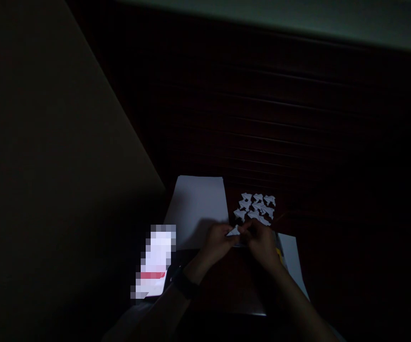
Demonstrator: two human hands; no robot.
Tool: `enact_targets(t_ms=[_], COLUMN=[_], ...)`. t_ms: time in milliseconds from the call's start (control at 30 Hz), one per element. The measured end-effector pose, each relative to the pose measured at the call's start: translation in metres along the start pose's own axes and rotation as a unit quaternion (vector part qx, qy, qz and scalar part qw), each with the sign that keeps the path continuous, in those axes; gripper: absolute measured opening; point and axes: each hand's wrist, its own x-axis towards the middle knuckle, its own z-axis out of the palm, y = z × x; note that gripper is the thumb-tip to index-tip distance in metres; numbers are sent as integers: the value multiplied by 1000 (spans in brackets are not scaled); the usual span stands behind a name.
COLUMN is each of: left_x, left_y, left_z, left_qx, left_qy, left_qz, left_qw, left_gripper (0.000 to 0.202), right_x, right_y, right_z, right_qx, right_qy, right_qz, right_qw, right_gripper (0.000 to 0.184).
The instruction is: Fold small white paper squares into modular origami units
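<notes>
From the head camera the scene is very dark, and most of what shows lies around a blank white sheet of paper (198, 204) on a dark wooden table (333, 156).

Just past the sheet's near right corner, both hands meet over a small folded paper piece (233, 231). The left hand (218, 241) comes in from the sheet's side, with its fingers drawn together and pinched on the left end of the piece. The right hand (261, 243) faces it from the far side of the piece, away from the sheet. Its fingers are curled and closed on the piece's right end. The white tip of the piece shows in the gap between the two sets of fingertips. It is too dim to tell whether the piece rests on the table or is lifted off it.

To the right of the sheet, just beyond the hands, is a cluster of similar small folded paper pieces (256, 207). They lie close together, some of them touching.

Near the sheet's near left corner is a lit screen (155, 260), bright white with a red band, its content blurred.

A dark wristband (184, 284) circles the left wrist. Farther right of the sheet, partly under the right forearm, lies a second white sheet (293, 259) with a yellow patch (279, 253) at its edge.
</notes>
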Motion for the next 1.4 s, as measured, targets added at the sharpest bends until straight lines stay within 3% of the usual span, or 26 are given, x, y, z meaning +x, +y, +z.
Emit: enact_targets(t_ms=[433, 567, 700, 933, 1033, 1167, 1400], left_x=[-7, -6, -5, -3, -1, -1, 0], left_y=[13, 6, 1, -1, 2, 6, -2], left_z=[-7, -5, -1, -2, -7, -12, -8], left_qx=[-86, -98, -99, -66, -80, -101, -4], left_qy=[22, 13, -1, -38, -46, -48, -41], left_qz=[-113, -104, -100, -37, -52, -53, -19], left_qw=[990, 990, 990, 996, 994, 992, 999], left_gripper=[28, 29, 25, 19, 18, 32, 21], right_x=[5, 4, 4, 8, 10, 10, 7], right_y=[3, 1, 3, 20, 22, 19, 14], right_z=[-5, -6, -4, -4, -6, -9, -6], right_qx=[60, 94, 145, 97, 98, 85, 70], right_qy=[-80, -97, -107, -78, -97, -106, -101], right_qz=[7, -10, 5, 14, 14, -7, 9], right_qw=[995, 991, 984, 992, 990, 991, 992], right_gripper=[10, 5, 19, 14, 16, 13, 10])
